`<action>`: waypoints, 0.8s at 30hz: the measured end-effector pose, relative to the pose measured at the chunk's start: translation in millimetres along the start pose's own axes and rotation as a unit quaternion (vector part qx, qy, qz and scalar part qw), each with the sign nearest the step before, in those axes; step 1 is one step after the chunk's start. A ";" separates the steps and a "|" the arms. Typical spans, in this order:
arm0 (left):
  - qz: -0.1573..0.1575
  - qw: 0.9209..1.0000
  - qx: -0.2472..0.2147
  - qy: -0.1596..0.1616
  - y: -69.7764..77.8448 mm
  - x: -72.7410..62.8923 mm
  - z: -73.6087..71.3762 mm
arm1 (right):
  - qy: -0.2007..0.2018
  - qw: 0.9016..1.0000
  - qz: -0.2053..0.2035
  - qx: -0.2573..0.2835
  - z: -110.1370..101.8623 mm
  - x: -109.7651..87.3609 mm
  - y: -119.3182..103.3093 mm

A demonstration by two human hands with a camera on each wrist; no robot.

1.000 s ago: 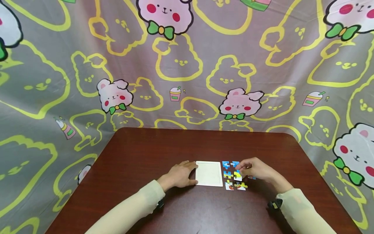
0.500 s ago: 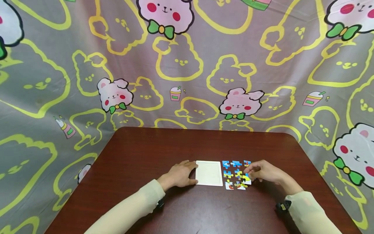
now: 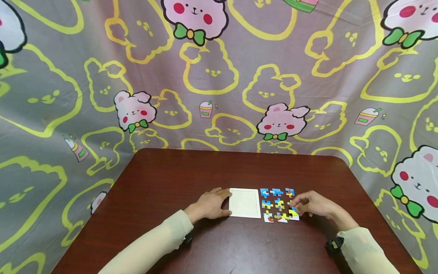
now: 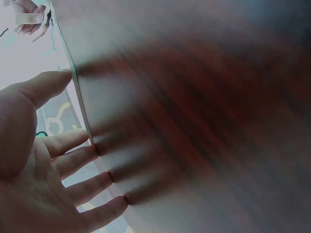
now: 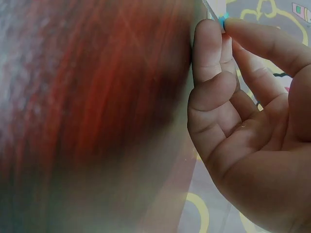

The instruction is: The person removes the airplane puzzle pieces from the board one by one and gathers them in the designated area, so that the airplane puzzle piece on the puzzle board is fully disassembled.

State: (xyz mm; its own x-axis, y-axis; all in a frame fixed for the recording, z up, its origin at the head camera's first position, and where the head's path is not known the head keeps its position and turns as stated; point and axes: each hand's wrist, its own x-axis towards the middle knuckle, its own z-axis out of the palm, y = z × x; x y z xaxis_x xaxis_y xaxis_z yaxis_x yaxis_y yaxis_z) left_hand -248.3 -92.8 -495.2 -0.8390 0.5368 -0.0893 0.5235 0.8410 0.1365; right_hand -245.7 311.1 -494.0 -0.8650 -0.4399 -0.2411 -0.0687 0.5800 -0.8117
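Observation:
My left hand [image 3: 209,204] lies at the left edge of a square white puzzle frame [image 3: 261,216], fingers and thumb spread and touching its border. Those extended fingers [image 4: 77,162] also show in the left wrist view. Over on the right, my right hand [image 3: 313,203] pinches a yellow, white and blue jigsaw puzzle piece [image 3: 294,215] by its edge, at the near right corner of the loose pieces. From the right wrist, only a thin edge of that jigsaw piece [image 5: 222,22] is visible between thumb and finger; the other fingers curl beneath.
Several jigsaw pieces lie in rough rows right of the frame, among them a blue piece [image 3: 276,192], a yellow and blue piece [image 3: 279,204] and a white and red piece [image 3: 268,217]. All rest on a dark wooden table [image 3: 191,171]; a patterned curtain [image 3: 236,87] hangs behind it.
My right hand has carried the yellow and white jigsaw piece right and nearer, from over the middle pieces to the near right corner. My left hand has stayed at the frame.

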 end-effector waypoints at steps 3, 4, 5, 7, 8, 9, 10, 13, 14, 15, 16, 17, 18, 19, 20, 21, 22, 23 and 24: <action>0.000 1.000 0.000 0.000 -0.3 0.0 -0.3 | 0.000 1.000 -0.001 -0.002 -0.5 -1.4 -0.5; 0.001 1.000 -0.001 0.000 -0.3 -0.1 -0.4 | 0.000 1.000 -0.001 -0.002 -0.6 -1.8 -0.8; 0.000 1.000 -0.002 0.000 -0.3 -0.1 -0.4 | 0.000 1.000 0.000 -0.002 -0.6 -2.2 -1.1; 0.001 1.000 -0.003 -0.002 -0.3 -0.4 -0.6 | -0.001 1.000 0.001 -0.003 -0.6 -2.6 -1.5; 0.001 1.000 -0.003 -0.002 -0.3 -0.5 -0.7 | -0.001 1.000 0.001 -0.005 -0.6 -2.5 -1.4; 0.000 1.000 -0.003 -0.003 -0.3 -0.5 -0.7 | -0.001 1.000 0.000 -0.007 -0.6 -2.5 -1.5; 0.001 1.000 -0.003 -0.003 -0.3 -0.4 -0.9 | -0.001 1.000 -0.001 -0.008 -0.7 -2.4 -1.4; 0.000 1.000 -0.003 -0.004 -0.6 0.1 -1.3 | 0.000 1.000 -0.003 -0.015 -1.1 -1.6 -0.9; 0.000 1.000 -0.003 -0.004 -0.8 0.5 -1.2 | 0.001 1.000 -0.003 -0.016 -1.2 -1.3 -0.7; 0.000 1.000 -0.002 -0.004 -0.9 0.7 -1.2 | 0.001 1.000 -0.003 -0.017 -1.3 -1.1 -0.6; 0.000 1.000 -0.002 -0.003 -1.0 0.9 -1.4 | 0.001 1.000 -0.003 -0.017 -1.4 -0.8 -0.4; 0.000 1.000 -0.002 -0.003 -1.1 1.0 -1.3 | 0.001 1.000 -0.003 -0.016 -1.5 -0.6 -0.3; 0.001 1.000 -0.001 -0.003 -1.2 1.1 -1.2 | 0.000 1.000 -0.003 -0.015 -1.6 -0.4 -0.1; 0.001 1.000 -0.002 -0.003 -1.3 1.1 -1.2 | 0.000 1.000 -0.002 -0.014 -1.8 -0.2 0.2; 0.001 1.000 -0.002 -0.003 -1.4 1.1 -1.2 | -0.001 1.000 -0.002 -0.013 -1.9 -0.1 0.4; 0.002 1.000 -0.002 -0.003 -1.4 1.0 -1.2 | -0.002 1.000 -0.002 -0.012 -2.1 0.0 0.6; 0.002 1.000 -0.003 -0.002 -1.4 1.0 -1.2 | -0.003 1.000 -0.002 -0.011 -2.3 0.0 0.8; 0.002 1.000 -0.003 -0.002 -1.4 0.9 -1.2 | -0.003 1.000 -0.002 -0.010 -2.5 0.1 1.0; 0.002 1.000 -0.003 -0.002 -1.5 0.9 -1.2 | -0.003 1.000 -0.002 -0.010 -2.8 0.1 1.1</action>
State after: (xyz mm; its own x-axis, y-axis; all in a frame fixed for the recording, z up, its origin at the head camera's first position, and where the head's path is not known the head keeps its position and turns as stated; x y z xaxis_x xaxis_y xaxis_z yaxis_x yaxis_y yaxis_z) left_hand -250.0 -93.6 -494.3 -0.8359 0.5410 -0.0927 0.5266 0.8380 0.1431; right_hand -247.3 313.6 -493.4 -0.8614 -0.4467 -0.2419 -0.0814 0.5914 -0.8022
